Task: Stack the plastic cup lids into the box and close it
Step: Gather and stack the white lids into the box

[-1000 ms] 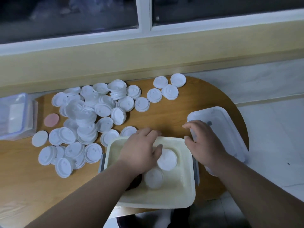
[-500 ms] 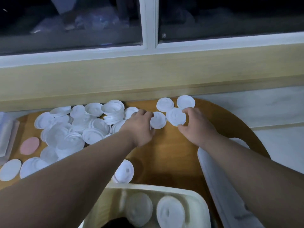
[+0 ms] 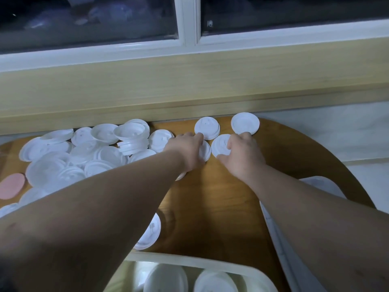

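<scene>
Both arms reach across the round wooden table [image 3: 221, 203] to its far edge. My left hand [image 3: 186, 150] lies curled over a white cup lid [image 3: 205, 152], fingers hooked at its far rim. Beside it my right hand [image 3: 242, 158] pinches another white lid [image 3: 220, 146] between thumb and fingers. Two more lids [image 3: 207, 127] [image 3: 245, 123] lie just beyond the hands. The cream box [image 3: 189, 262] stands open at the near edge with two lids [image 3: 166, 279] [image 3: 214, 281] inside.
A big heap of white lids [image 3: 84, 152] covers the table's left half, with a pink disc [image 3: 11, 185] at its left. One lid [image 3: 150, 234] lies by the box. The clear box cover [image 3: 322, 184] rests at the right edge. A wooden sill runs along the back.
My hands left the box and reached forward to the far lids. In the last half second they settled onto two neighbouring lids and closed on them.
</scene>
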